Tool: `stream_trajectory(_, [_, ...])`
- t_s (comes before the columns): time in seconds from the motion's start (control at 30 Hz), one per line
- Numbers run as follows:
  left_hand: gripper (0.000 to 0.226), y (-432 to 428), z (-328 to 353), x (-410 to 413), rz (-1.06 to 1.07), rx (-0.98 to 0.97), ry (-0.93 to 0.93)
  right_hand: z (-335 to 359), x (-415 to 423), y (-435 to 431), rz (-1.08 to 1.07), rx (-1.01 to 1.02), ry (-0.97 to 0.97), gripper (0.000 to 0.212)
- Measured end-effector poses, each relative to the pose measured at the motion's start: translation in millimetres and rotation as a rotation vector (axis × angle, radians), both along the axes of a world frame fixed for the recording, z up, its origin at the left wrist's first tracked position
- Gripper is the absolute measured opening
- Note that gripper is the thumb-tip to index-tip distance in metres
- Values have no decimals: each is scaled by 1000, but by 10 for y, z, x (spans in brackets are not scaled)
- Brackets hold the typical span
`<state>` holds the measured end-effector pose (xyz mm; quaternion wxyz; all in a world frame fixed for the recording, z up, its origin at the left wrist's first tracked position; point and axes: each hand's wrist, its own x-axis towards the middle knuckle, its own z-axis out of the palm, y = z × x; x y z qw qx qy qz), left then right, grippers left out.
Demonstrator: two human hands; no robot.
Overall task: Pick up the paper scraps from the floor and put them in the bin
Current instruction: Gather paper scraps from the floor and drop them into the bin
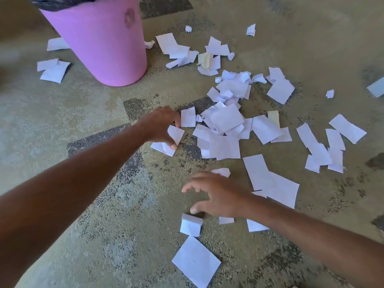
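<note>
Left hand grip: left hand [161, 126] reaches to the middle of the frame and pinches a white scrap [176, 135] — thumb tip pressed on its lower corner, fingers curled at its upper edge; the paper is on the carpet or just over it, I cannot tell which.
Right hand grip: right hand [220, 194], in the lower middle of the frame, holds nothing; its fingers are spread and lightly curved, palm turned down over the carpet.
Folded scrap: a small folded scrap [191, 225] lies just below the right thumb; whether the thumb touches it I cannot tell.
Flat piece: a bigger flat piece [196, 261] lies under that one, near the bottom edge.
Paper scraps: most of the paper scraps [226, 121] are heaped just right of the left hand, in the centre; others are scattered toward the right edge, and a few lie left of the bin.
Bin: pink bin [104, 44] stands upright in the upper left of the frame, with a dark liner [62, 2] at its rim — well apart from both hands.
Floor: carpet [104, 204], olive and grey with dark patches.
</note>
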<state>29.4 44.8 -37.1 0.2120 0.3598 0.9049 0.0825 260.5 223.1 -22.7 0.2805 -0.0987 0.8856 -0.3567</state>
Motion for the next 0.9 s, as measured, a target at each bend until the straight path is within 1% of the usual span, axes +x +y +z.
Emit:
stream_trajectory(0.1, [74,-25,-9,46,6,-13,23,49,230,-96,259,82,61,81])
stream_trajectory(0.2, [72,-46,15,91,3,-28,44,-6,491,-160,588,253,243,117])
stream_trajectory(0.23, [72,-47,22,103,2,-28,48,-25,575,-171,666,294,288,126])
stream_trajectory(0.3, [71,-41,25,113,2,-22,53,-42,721,-196,764,316,314,132])
stream_trajectory(0.37, [70,-37,22,113,3,-23,50,-33,834,-239,837,339,355,130])
stream_trajectory(0.43, [70,-34,5,98,5,-22,48,-16,905,-285,862,378,384,121])
stream_trajectory(0.5, [70,-30,-11,90,9,-19,48,9,928,-307,843,379,407,98])
stream_trajectory(0.57, [70,-29,-25,80,8,-18,53,13,925,-299,826,369,468,68])
stream_trajectory(0.6, [70,-29,-33,72,7,-17,56,3,913,-293,817,367,493,59])
stream_trajectory(0.63, [70,-29,-36,68,5,-19,59,-3,894,-289,797,360,501,57])
stream_trajectory(0.77, [72,-21,-67,42,1,-39,84,-24,817,-317,672,259,441,74])
stream_trajectory(0.8, [72,-21,-73,37,2,-40,85,-22,809,-332,647,234,431,74])
stream_trajectory(0.9, [75,-18,-75,29,0,-44,84,-58,809,-363,600,172,414,61])
